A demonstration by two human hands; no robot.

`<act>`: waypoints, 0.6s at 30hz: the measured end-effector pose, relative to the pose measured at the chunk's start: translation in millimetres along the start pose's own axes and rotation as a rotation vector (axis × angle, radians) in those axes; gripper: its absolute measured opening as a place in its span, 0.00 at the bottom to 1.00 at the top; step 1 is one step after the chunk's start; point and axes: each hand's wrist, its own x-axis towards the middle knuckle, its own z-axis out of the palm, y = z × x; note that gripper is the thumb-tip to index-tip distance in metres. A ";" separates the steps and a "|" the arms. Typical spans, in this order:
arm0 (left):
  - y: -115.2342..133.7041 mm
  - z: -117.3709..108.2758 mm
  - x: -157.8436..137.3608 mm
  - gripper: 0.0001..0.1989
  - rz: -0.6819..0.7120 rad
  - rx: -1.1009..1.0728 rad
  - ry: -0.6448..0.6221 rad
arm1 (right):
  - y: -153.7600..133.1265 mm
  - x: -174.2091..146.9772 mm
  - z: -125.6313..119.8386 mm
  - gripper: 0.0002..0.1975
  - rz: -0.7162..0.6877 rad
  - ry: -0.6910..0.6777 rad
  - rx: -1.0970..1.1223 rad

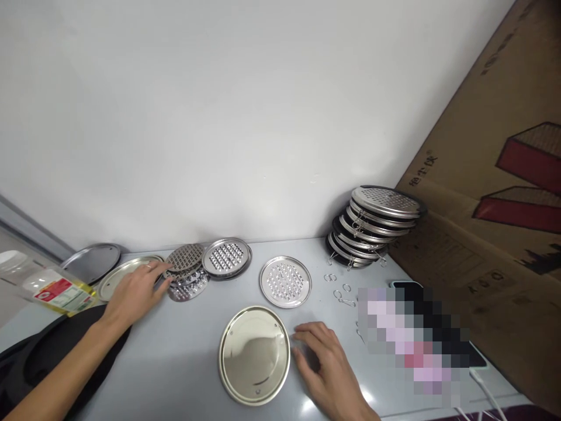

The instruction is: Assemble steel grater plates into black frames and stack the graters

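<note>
My left hand reaches to a small pile of bare perforated grater discs, fingers apart at the pile's left edge; whether they touch it is hard to tell. My right hand rests on the table, thumb and fingers apart and slightly curled, holding nothing. Just left of it lies a round gold-coloured metal lid, shiny, with small holes near its rim. Behind the lid a rimmed silver grater disc lies flat. Rimmed grater discs are stacked beside the bare ones.
A tall stack of graters with wire clips stands by a cardboard box. Small wire rings lie before it, near a phone. At left are a plastic bottle, a black bowl-like item and lids.
</note>
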 end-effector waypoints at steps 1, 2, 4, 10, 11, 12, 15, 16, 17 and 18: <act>3.8 3.2 3.0 0.21 0.005 0.003 -0.012 | 0.1 -0.1 -0.1 0.08 0.003 0.004 0.006; 7.5 6.4 6.3 0.21 0.005 0.008 -0.021 | 0.3 -0.2 -0.2 0.08 0.004 0.009 0.012; 12.4 11.9 13.3 0.20 0.007 0.017 -0.039 | 0.6 -0.1 -0.2 0.08 0.003 0.015 0.024; 13.0 14.9 26.3 0.20 0.074 0.042 -0.068 | -0.5 1.2 0.5 0.08 0.011 0.051 0.054; 13.1 14.1 26.8 0.20 0.099 0.047 -0.068 | -0.8 1.3 0.6 0.09 0.008 0.054 0.055; 13.4 13.4 27.2 0.19 0.125 0.052 -0.068 | -1.2 1.4 0.6 0.09 0.005 0.059 0.056; 13.7 12.7 28.5 0.18 0.184 0.066 -0.059 | -1.6 0.5 0.5 0.09 0.001 0.073 0.062; 13.4 12.8 29.1 0.18 0.191 0.070 -0.055 | -1.6 0.0 0.4 0.09 0.002 0.076 0.065; 12.9 12.9 29.6 0.17 0.197 0.076 -0.053 | -1.4 -0.5 0.4 0.08 0.003 0.076 0.068; 12.3 12.8 30.0 0.16 0.200 0.082 -0.051 | -1.1 -0.9 0.4 0.08 0.004 0.077 0.069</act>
